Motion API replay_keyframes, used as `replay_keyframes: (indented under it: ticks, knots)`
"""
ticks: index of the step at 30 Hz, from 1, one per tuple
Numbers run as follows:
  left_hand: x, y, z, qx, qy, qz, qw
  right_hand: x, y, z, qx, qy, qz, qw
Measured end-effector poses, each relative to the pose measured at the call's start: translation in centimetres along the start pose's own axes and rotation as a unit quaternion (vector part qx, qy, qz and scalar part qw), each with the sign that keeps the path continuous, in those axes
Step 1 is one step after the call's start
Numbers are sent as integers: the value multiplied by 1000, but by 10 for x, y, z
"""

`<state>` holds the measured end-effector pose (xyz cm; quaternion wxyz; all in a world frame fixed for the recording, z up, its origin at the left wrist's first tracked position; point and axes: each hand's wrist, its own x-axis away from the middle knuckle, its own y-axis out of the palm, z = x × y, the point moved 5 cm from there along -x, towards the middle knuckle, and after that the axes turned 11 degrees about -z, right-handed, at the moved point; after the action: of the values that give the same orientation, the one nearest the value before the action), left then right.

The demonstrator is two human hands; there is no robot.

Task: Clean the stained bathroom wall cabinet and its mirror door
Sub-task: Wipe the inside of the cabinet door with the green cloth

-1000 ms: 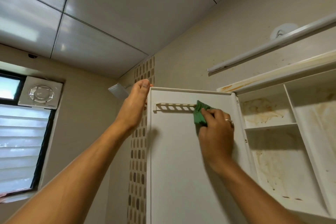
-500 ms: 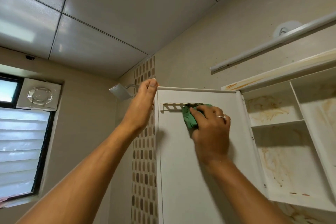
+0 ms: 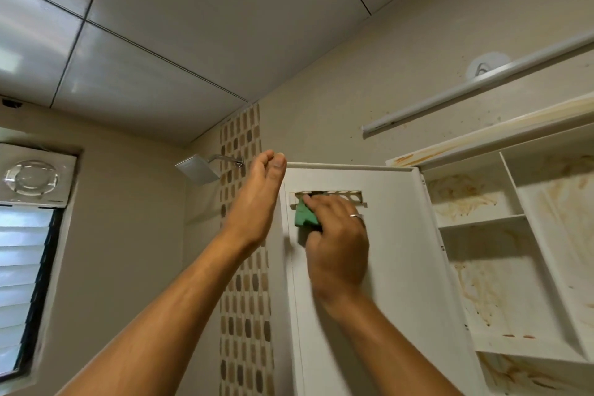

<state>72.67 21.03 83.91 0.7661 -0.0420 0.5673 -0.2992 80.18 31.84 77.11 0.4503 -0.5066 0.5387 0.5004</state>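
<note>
The white wall cabinet (image 3: 511,267) hangs open on the right, its shelves and back smeared with brown stains. Its door (image 3: 395,283) is swung out towards me, showing the white inner side with a small perforated rack (image 3: 340,194) near the top. My right hand (image 3: 334,241) grips a green cloth (image 3: 303,217) and presses it on the left end of that rack. My left hand (image 3: 257,199) holds the door's top left corner, fingers wrapped behind the edge, thumb on the near side. The mirror face is hidden.
A white light tube (image 3: 475,87) runs along the wall above the cabinet. A square shower head (image 3: 197,169) juts out by the mosaic tile strip (image 3: 244,267). At the left are a louvred window (image 3: 22,283) and an exhaust fan (image 3: 32,178).
My right hand has slid the green cloth leftwards along the rack, from its right end to its left end. My left hand has stayed on the door's corner.
</note>
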Motion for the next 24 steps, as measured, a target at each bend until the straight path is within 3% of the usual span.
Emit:
replay_keyframes:
  ticks: [3,6,8,9,11,14,15,17,20,22,24]
  knots:
    - [0,1,-1,9,10,-4,1000,-1,-16,19,96,-127,-13,987]
    - [0,0,0,12,14,-10,1000,-13,-31,58,112,7,30,993]
    - [1,1,0,8,20,-13,1000,-12,-20,45,62,103,43,992]
    - [1,1,1,8,24,-13,1000,-10,-14,29,37,109,38,993]
    - [1,1,2,8,23,-14,1000,-5,-6,-3,28,22,2,999]
    - [0,-1,1,10,19,-19,1000,-7,-18,0,109,-121,-26,986]
    - [-1,-1,1,10,17,-23,1000,-12,-24,16,136,-109,-16,985]
    - [-1,-2,0,10,12,-32,999,-19,-35,51,147,-1,14,989]
    - [1,-2,0,11,11,-31,999,-14,-28,43,83,137,53,986]
    - [0,-2,0,14,13,-29,999,-9,-15,11,52,95,25,994]
    - [0,-1,0,20,18,-27,999,-2,-14,-3,62,-22,-31,997]
